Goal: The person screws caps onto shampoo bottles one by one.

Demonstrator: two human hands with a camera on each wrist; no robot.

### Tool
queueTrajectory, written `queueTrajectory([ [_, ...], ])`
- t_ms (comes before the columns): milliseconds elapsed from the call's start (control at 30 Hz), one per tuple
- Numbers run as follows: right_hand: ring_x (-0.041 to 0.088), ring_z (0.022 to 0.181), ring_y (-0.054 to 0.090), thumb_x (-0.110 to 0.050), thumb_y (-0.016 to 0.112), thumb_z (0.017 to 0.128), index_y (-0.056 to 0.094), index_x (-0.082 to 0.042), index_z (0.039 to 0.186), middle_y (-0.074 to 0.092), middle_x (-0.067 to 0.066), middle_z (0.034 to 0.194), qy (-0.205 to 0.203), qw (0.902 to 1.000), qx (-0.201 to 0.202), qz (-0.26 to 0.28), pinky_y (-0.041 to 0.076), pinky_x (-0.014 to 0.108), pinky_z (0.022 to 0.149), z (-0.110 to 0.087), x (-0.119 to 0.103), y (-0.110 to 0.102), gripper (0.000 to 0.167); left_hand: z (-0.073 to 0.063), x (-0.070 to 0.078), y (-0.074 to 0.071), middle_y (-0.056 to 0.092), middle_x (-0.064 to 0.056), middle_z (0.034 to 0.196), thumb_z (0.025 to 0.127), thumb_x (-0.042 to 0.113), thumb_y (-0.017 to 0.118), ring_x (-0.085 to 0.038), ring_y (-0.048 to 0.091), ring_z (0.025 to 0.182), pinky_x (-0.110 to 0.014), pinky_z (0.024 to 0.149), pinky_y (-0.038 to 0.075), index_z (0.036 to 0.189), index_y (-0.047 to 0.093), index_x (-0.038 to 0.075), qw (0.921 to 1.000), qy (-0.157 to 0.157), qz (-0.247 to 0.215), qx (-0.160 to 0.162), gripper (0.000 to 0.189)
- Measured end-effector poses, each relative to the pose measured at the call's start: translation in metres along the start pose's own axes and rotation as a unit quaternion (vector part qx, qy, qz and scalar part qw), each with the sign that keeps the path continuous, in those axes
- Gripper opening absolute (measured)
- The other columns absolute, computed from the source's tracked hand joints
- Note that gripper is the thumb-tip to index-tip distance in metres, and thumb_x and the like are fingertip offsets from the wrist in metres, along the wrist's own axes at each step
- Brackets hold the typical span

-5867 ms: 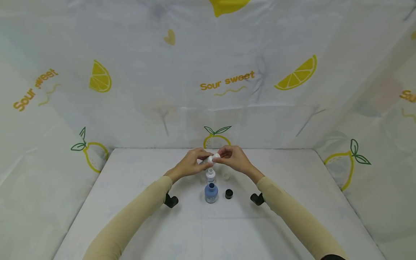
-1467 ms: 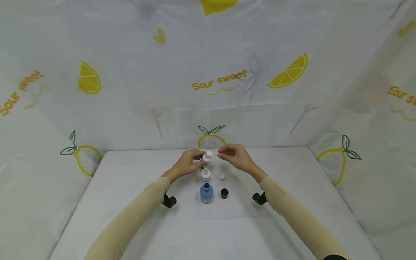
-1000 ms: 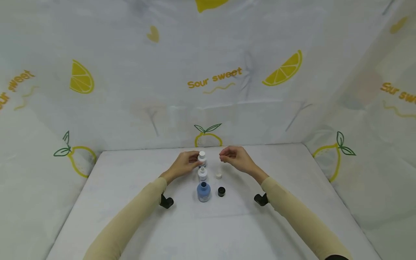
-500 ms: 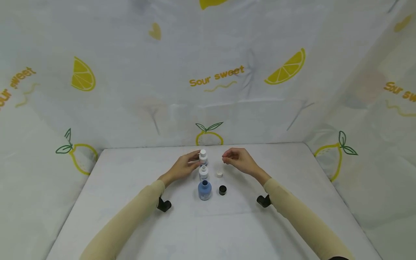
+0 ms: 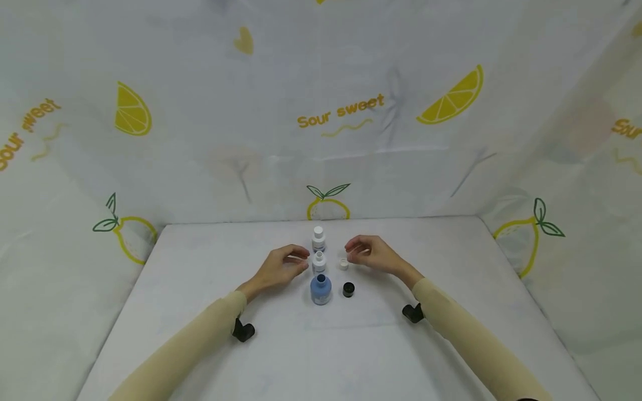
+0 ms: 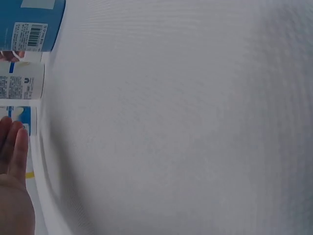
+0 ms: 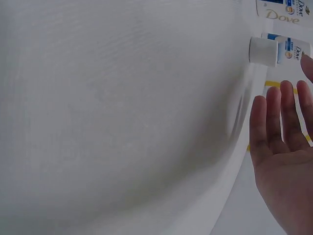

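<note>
Three bottles stand upright in a row in the head view. Farthest back is a white bottle (image 5: 318,241) with its white cap on. In front of it stands an uncapped white bottle (image 5: 319,264), then an uncapped blue bottle (image 5: 321,291). My left hand (image 5: 281,267) is just left of the middle bottle, fingers relaxed and holding nothing. On the other side my right hand (image 5: 375,256) hovers beside a loose white cap (image 5: 343,264), thumb and fingers apart. Straight fingers (image 7: 274,117) and Dove lettering on a bottle (image 7: 283,13) show in the right wrist view.
A black cap (image 5: 348,289) lies right of the blue bottle. All stands on a white-covered table (image 5: 331,356), backed by a white curtain (image 5: 281,167) with lemon prints. In the left wrist view, the blue bottle's barcode label (image 6: 30,36) faces my left hand.
Earlier both hands worked at the rear bottle's cap. My left hand set that bottle down, released it and moved nearer to the middle bottle. My right hand lowered towards the loose white cap.
</note>
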State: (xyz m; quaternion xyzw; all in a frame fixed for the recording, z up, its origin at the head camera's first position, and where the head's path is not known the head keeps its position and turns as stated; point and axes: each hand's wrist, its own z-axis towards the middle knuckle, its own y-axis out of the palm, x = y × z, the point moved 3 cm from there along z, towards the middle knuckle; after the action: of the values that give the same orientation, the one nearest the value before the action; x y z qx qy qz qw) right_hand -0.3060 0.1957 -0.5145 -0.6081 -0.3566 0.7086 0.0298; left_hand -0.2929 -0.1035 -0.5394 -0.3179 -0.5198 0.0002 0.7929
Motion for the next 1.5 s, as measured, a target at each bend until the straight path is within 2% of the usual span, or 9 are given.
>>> queueTrajectory([
  [100,0.035,0.118,0.071,-0.011,0.08,0.098,0.07,0.003,0.128,0.073,0.023,0.13,0.003,0.9998,-0.019,0.002,0.061,0.031,0.099,-0.001,0.004,0.001,0.035,0.0,0.001,0.005,0.075,-0.02,0.131,0.098,0.011,0.081,-0.035,0.075,0.121,-0.036,0.105,0.064,0.132,0.068,-0.003,0.9998,0.003,-0.008,-0.02,0.039],
  [200,0.037,0.12,0.071,-0.011,0.081,0.097,0.069,0.003,0.13,0.072,0.023,0.133,0.004,0.9997,-0.025,0.005,0.062,0.033,0.1,-0.004,0.005,0.002,0.038,0.003,0.002,0.009,0.075,-0.02,0.132,0.095,0.011,0.085,-0.034,0.073,0.124,-0.036,0.105,0.064,0.133,0.068,-0.003,0.9995,0.007,-0.016,-0.025,0.044],
  [400,0.039,0.122,0.07,-0.013,0.08,0.098,0.068,0.003,0.131,0.071,0.024,0.135,0.002,0.9997,-0.025,0.007,0.062,0.043,0.103,-0.007,0.005,0.003,0.039,0.008,0.004,0.016,0.074,-0.02,0.133,0.093,0.013,0.087,-0.035,0.074,0.122,-0.036,0.104,0.065,0.133,0.068,-0.003,0.9994,0.009,-0.019,-0.028,0.047],
  [600,0.038,0.121,0.071,-0.013,0.081,0.098,0.068,0.003,0.131,0.071,0.024,0.134,-0.001,0.9995,-0.031,0.009,0.062,0.041,0.102,-0.007,0.008,0.007,0.039,0.007,0.005,0.019,0.074,-0.019,0.132,0.094,0.012,0.086,-0.035,0.075,0.119,-0.037,0.104,0.065,0.132,0.069,-0.002,0.9997,0.0,-0.012,-0.023,0.045],
  [767,0.039,0.119,0.072,-0.012,0.081,0.097,0.069,0.003,0.13,0.072,0.024,0.132,-0.01,0.9995,-0.029,0.011,0.063,0.038,0.1,-0.007,0.006,0.009,0.038,0.006,0.005,0.02,0.075,-0.018,0.13,0.095,0.013,0.085,-0.033,0.076,0.117,-0.036,0.102,0.066,0.13,0.069,-0.001,0.9998,0.009,-0.004,-0.015,0.041],
  [1000,0.039,0.117,0.073,-0.012,0.082,0.097,0.07,0.003,0.128,0.073,0.024,0.129,-0.015,0.9995,-0.026,0.008,0.062,0.034,0.096,-0.008,0.011,0.011,0.037,0.009,0.006,0.017,0.076,-0.016,0.128,0.093,0.012,0.088,-0.032,0.076,0.118,-0.029,0.101,0.065,0.128,0.07,0.0,0.9999,0.008,-0.009,-0.009,0.041],
  [1300,0.023,0.109,0.07,-0.018,0.084,0.095,0.073,-0.006,0.124,0.076,0.013,0.122,0.0,0.9994,-0.021,-0.028,0.055,0.024,0.09,-0.003,0.013,0.017,0.034,0.008,0.008,0.001,0.077,-0.019,0.126,0.092,0.008,0.087,-0.034,0.078,0.113,-0.032,0.099,0.066,0.128,0.07,-0.003,0.9998,0.021,-0.003,0.008,0.041],
  [1500,0.021,0.108,0.068,-0.018,0.085,0.094,0.075,-0.008,0.123,0.076,0.01,0.121,0.005,0.999,-0.019,-0.04,0.053,0.023,0.088,0.0,0.014,0.019,0.033,0.008,0.01,-0.006,0.077,-0.017,0.127,0.092,0.011,0.088,-0.031,0.078,0.113,-0.03,0.1,0.066,0.128,0.071,-0.002,0.9998,0.019,-0.004,0.004,0.042],
])
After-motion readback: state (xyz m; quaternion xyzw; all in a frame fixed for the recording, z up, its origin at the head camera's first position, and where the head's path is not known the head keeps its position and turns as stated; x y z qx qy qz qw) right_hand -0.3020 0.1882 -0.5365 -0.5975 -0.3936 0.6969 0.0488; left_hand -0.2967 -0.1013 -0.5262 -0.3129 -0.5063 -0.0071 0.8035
